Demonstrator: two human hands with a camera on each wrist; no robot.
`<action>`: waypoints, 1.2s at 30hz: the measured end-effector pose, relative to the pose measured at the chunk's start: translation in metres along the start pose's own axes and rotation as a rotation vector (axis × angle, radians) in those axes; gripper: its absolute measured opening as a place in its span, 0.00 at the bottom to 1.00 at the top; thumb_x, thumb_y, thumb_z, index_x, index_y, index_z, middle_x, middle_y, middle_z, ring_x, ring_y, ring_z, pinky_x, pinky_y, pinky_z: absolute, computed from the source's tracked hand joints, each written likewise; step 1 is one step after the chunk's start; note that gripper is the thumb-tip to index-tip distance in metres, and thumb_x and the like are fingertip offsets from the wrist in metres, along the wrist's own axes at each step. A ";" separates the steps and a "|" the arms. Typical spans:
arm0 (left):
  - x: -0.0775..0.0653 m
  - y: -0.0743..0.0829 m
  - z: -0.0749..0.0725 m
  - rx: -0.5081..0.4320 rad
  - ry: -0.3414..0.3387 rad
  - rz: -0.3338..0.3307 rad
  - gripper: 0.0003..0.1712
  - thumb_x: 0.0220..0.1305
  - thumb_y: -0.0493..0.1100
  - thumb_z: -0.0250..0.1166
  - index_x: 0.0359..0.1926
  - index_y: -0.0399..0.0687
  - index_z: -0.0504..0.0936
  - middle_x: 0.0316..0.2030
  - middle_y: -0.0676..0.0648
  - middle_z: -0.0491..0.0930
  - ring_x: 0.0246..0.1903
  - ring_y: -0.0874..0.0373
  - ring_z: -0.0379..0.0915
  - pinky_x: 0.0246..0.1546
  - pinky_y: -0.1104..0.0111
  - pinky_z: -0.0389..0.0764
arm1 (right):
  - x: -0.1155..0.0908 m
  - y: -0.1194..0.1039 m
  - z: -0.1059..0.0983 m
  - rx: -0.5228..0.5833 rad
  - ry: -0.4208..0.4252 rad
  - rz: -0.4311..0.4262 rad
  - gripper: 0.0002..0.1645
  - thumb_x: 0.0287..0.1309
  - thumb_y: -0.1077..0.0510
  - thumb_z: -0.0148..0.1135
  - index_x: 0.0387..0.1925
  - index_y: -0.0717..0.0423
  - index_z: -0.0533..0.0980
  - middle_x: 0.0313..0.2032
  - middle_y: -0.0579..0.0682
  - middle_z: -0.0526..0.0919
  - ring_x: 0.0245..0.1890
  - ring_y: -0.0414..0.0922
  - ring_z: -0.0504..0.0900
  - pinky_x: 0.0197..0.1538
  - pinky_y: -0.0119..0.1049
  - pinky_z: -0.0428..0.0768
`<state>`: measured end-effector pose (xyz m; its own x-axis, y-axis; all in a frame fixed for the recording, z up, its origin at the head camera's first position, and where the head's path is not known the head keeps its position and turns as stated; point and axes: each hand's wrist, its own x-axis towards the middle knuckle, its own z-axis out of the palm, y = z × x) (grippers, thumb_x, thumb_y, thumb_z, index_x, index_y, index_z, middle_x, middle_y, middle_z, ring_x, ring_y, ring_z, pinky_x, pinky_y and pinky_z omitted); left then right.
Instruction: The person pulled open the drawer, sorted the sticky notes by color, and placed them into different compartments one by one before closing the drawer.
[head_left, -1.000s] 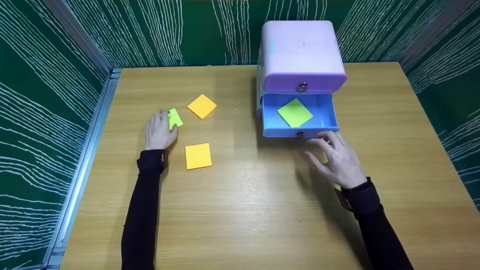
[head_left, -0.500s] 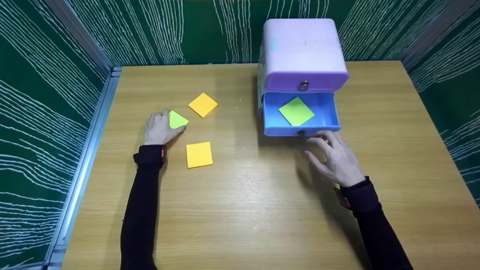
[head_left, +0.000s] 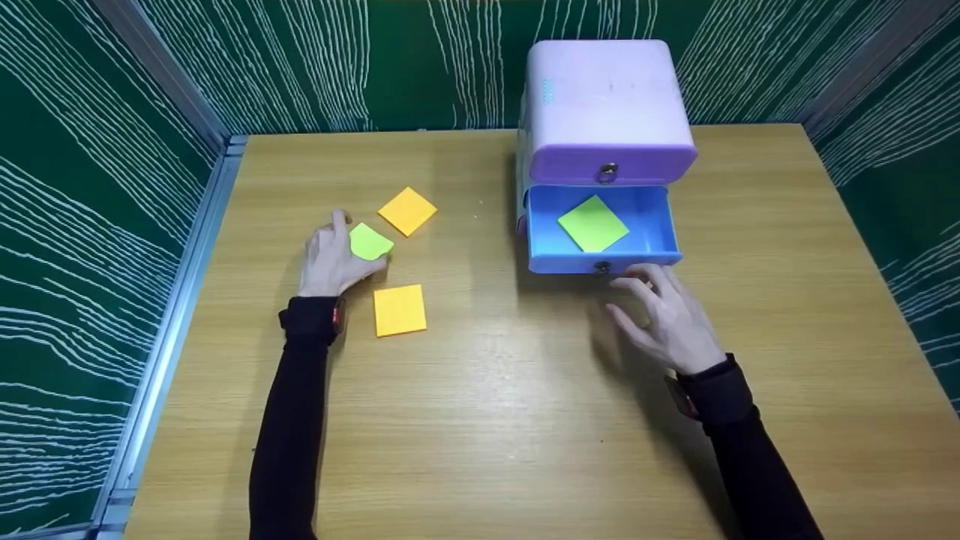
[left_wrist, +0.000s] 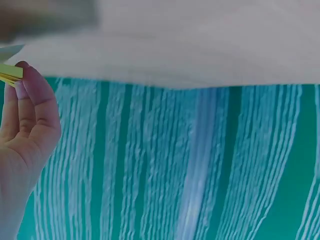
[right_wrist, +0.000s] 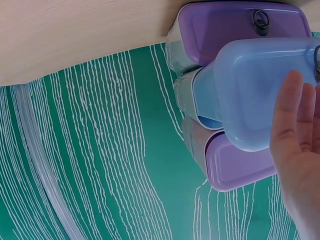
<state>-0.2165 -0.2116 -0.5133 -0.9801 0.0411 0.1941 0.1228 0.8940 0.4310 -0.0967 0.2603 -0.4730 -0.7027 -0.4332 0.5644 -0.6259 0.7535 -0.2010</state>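
Observation:
On the left of the head view, my left hand pinches a light green sticky note pad between thumb and fingers. The edge of that pad shows at the fingertips in the left wrist view. Two orange sticky note pads lie close by: one turned cornerwise beyond the hand, the other nearer me. My right hand is at the front of a pulled-out blue drawer, fingers relaxed and slightly bent. Another green sticky note pad lies inside that drawer.
The small drawer cabinet stands at the back right of the wooden table. Its purple top drawer and purple bottom drawer are closed. Green panels with white lines surround the table.
The left hand has taken hold of the light green pad and moved slightly right with it, bringing more of the pad into view. The right hand has stayed nearly still by the drawer.

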 end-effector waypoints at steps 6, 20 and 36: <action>0.006 0.041 -0.008 -0.052 0.097 0.175 0.40 0.39 0.62 0.69 0.47 0.40 0.67 0.33 0.39 0.79 0.31 0.48 0.76 0.36 0.58 0.78 | 0.000 0.000 0.000 -0.009 0.002 -0.008 0.19 0.50 0.52 0.65 0.43 0.56 0.78 0.43 0.58 0.78 0.44 0.52 0.75 0.47 0.44 0.75; 0.005 0.177 -0.012 -0.050 0.111 0.495 0.39 0.38 0.66 0.68 0.43 0.44 0.68 0.30 0.46 0.76 0.35 0.51 0.73 0.36 0.64 0.76 | 0.002 -0.004 0.004 -0.002 -0.004 -0.015 0.18 0.51 0.52 0.66 0.43 0.56 0.79 0.44 0.56 0.78 0.44 0.51 0.74 0.47 0.41 0.74; 0.014 0.267 0.030 0.065 0.036 0.649 0.39 0.43 0.69 0.64 0.44 0.42 0.71 0.33 0.46 0.79 0.34 0.53 0.73 0.38 0.65 0.76 | 0.004 -0.012 0.012 -0.003 -0.018 -0.035 0.17 0.50 0.52 0.66 0.42 0.55 0.79 0.43 0.54 0.78 0.44 0.50 0.74 0.49 0.41 0.74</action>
<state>-0.2018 0.0416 -0.4221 -0.7040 0.5679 0.4264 0.6772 0.7176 0.1623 -0.0965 0.2439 -0.4779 -0.6864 -0.4682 0.5565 -0.6492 0.7393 -0.1788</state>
